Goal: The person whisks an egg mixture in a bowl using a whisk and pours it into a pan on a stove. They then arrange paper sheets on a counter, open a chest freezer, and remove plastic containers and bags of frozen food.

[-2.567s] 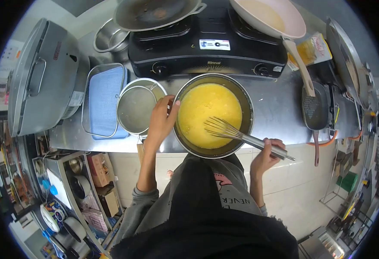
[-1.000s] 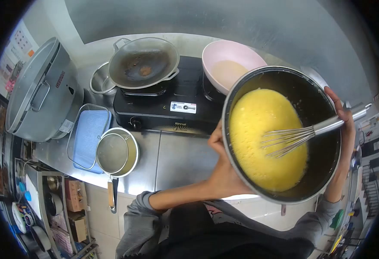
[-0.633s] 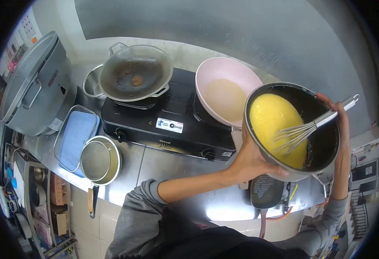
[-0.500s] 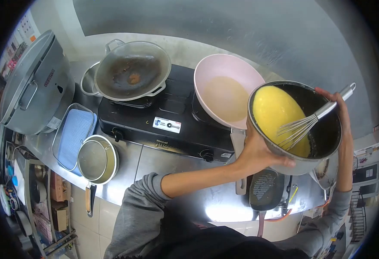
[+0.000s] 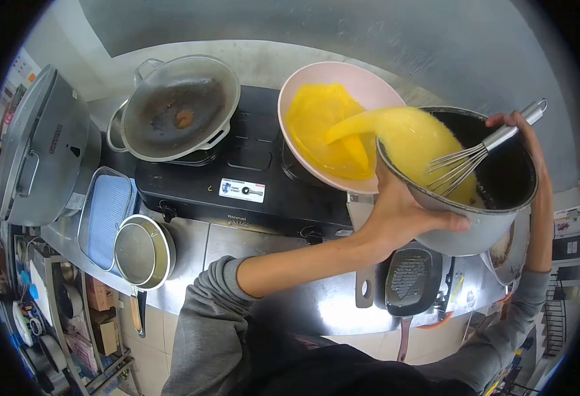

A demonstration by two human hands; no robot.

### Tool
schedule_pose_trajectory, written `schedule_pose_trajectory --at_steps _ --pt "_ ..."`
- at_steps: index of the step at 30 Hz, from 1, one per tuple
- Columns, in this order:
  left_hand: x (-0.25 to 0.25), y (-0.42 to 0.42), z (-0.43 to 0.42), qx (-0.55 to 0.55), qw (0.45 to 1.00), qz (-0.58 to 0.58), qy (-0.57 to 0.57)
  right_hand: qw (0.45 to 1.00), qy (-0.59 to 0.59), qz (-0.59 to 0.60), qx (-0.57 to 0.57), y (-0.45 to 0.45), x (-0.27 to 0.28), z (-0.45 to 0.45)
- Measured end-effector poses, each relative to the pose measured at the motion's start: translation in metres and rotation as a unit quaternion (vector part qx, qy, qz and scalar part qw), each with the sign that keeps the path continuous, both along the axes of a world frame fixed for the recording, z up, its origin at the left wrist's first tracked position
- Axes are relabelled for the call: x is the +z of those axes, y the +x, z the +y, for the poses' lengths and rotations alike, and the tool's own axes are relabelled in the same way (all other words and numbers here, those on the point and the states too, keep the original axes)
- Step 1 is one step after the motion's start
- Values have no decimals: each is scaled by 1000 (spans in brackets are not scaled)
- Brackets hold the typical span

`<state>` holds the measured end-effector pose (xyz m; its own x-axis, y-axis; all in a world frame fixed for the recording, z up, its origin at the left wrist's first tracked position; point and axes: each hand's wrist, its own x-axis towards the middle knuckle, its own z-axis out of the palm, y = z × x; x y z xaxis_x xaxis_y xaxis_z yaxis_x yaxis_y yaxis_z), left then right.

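Yellow liquid (image 5: 417,135), mid-pour: pot (image 5: 458,234), right of frame, into pink pan (image 5: 379,86), upper centre. Left hand (image 5: 395,214) clasps pot; right hand (image 5: 529,140) grips rim, whisk (image 5: 501,136). Steady tilt likely needed.

Wok (image 5: 181,109) left on stove (image 5: 250,148); pan (image 5: 376,89) right.

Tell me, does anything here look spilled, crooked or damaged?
The wide grey metal wok on the black gas stove looks odd: dark staining and a rusty-brown central patch, perhaps burnt residue. Yellow liquid runs from the tilted grey metal pot into the round pink pan; no spill shows outside.
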<state>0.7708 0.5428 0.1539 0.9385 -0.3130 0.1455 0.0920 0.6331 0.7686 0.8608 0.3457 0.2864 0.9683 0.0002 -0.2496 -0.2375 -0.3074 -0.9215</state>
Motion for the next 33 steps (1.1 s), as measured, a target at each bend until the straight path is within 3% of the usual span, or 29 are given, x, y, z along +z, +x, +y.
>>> schedule_pose_trajectory --at_steps 6,9,13,18,22,24,27,31,33 --pt "-4 0 -12 -5 999 16 -28 999 19 4 43 17 12 1" --pt "-4 0 -18 -9 998 46 -47 999 -25 -27 17 26 16 8" --pt "-5 -1 -25 22 998 42 -44 992 -96 -33 79 45 24 8" --pt "-8 6 -29 -30 988 89 -125 965 -182 -26 189 61 41 12" --pt "-6 11 -30 -42 973 98 -206 959 -198 -29 200 76 51 18" --pt "-4 14 -30 -44 968 108 -222 927 -274 -69 247 85 57 26" --pt "-1 14 -33 -25 961 125 -245 891 -383 -92 225 91 67 43" --pt "4 16 -33 -62 957 149 -242 876 -389 -117 261 130 74 45" --pt "4 18 -35 -53 951 161 -257 841 -461 -182 216 98 79 84"
